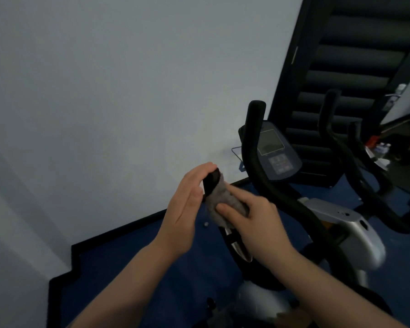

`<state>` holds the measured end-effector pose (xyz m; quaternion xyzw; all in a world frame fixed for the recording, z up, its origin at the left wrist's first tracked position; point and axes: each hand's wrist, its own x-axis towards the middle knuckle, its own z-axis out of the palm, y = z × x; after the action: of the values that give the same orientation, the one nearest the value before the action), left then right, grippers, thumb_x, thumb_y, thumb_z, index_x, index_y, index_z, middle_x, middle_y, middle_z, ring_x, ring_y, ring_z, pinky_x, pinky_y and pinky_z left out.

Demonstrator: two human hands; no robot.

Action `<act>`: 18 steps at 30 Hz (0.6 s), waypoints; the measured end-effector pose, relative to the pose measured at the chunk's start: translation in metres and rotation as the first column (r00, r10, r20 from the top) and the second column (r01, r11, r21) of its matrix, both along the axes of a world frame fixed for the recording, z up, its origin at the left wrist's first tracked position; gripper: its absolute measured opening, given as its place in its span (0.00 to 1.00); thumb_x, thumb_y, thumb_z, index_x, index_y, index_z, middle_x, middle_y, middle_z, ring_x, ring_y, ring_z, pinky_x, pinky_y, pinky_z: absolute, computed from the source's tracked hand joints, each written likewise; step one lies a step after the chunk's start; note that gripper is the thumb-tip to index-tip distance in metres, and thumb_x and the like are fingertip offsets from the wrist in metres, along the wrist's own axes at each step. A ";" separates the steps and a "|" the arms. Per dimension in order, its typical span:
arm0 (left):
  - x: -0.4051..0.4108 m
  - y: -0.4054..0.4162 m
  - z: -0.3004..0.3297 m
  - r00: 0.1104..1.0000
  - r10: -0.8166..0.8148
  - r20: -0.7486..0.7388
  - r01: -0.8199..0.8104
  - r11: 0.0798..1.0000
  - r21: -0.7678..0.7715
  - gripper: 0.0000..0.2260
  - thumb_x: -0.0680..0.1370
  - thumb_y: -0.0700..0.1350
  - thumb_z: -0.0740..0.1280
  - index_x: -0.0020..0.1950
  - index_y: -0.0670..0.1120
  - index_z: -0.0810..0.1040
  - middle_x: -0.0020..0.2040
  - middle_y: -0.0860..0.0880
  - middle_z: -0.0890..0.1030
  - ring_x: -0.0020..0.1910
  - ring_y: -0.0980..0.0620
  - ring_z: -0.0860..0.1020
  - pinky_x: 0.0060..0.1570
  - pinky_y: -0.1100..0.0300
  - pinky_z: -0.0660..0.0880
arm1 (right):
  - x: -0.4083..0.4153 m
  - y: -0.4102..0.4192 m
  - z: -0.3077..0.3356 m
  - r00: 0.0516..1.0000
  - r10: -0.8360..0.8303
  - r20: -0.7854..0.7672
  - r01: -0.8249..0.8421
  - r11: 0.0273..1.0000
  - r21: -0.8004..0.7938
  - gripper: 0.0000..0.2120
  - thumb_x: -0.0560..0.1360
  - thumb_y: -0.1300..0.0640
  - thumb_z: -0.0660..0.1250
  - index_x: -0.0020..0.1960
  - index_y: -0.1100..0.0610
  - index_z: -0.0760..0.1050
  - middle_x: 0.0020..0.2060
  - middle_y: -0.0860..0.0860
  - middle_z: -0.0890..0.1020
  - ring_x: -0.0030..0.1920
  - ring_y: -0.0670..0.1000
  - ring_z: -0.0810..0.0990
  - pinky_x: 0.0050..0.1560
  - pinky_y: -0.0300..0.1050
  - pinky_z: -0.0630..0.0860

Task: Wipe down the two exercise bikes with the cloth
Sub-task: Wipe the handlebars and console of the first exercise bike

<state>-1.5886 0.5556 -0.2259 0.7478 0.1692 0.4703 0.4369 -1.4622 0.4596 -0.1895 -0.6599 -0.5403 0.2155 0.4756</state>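
The nearer exercise bike (348, 223) stands in front of me, silver-bodied with black handlebars and a console (273, 150). Its left handlebar end (211, 182) rises between my hands. A grey cloth (225, 200) is wrapped round that bar just below the tip. My right hand (253, 221) grips the cloth round the bar. My left hand (187, 209) lies with straight fingers against the left side of the bar tip. A second bike (365, 162) shows its black handlebars further right.
A pale wall fills the left and centre, with a black skirting edge along blue flooring (187, 256). A dark ladder-like rack (355, 67) stands behind the bikes. Small bottles (381, 147) sit at the far right.
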 end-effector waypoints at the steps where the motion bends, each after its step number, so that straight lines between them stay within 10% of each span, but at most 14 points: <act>1: 0.000 0.001 -0.001 1.000 -0.003 0.005 0.003 1.000 0.002 0.20 0.84 0.49 0.49 0.73 0.45 0.68 0.70 0.55 0.71 0.72 0.54 0.68 0.67 0.68 0.63 | -0.001 -0.002 -0.002 1.000 -0.025 0.005 0.025 0.999 -0.022 0.16 0.75 0.55 0.70 0.53 0.34 0.77 0.42 0.40 0.85 0.44 0.39 0.83 0.49 0.42 0.81; 5: 0.004 0.001 -0.002 0.998 -0.028 0.061 0.029 0.999 -0.013 0.22 0.83 0.50 0.49 0.73 0.43 0.67 0.71 0.51 0.71 0.72 0.51 0.68 0.68 0.64 0.64 | -0.003 0.023 0.017 0.995 -0.101 -0.019 0.102 0.993 0.058 0.09 0.77 0.55 0.68 0.56 0.46 0.82 0.40 0.46 0.85 0.43 0.44 0.83 0.48 0.49 0.81; 11: 0.002 0.001 -0.002 0.996 -0.050 0.074 0.056 0.995 -0.081 0.22 0.83 0.52 0.48 0.73 0.46 0.66 0.71 0.52 0.71 0.71 0.53 0.68 0.69 0.63 0.64 | -0.023 0.017 0.010 0.939 -0.224 0.263 0.214 0.975 0.065 0.21 0.79 0.52 0.65 0.70 0.42 0.69 0.45 0.40 0.80 0.46 0.38 0.78 0.42 0.26 0.71; 18: 0.007 -0.003 -0.009 0.999 -0.021 0.041 0.021 1.000 -0.002 0.20 0.84 0.53 0.48 0.74 0.52 0.64 0.72 0.57 0.68 0.73 0.53 0.65 0.70 0.65 0.61 | -0.013 -0.053 -0.016 0.889 -0.154 0.431 0.268 0.939 -0.215 0.10 0.78 0.44 0.61 0.57 0.42 0.77 0.42 0.39 0.79 0.42 0.39 0.75 0.42 0.34 0.69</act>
<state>-1.5813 0.5521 -0.2344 0.7393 0.1530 0.4805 0.4462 -1.4748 0.4062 -0.2060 -0.8039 -0.5175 0.0908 0.2789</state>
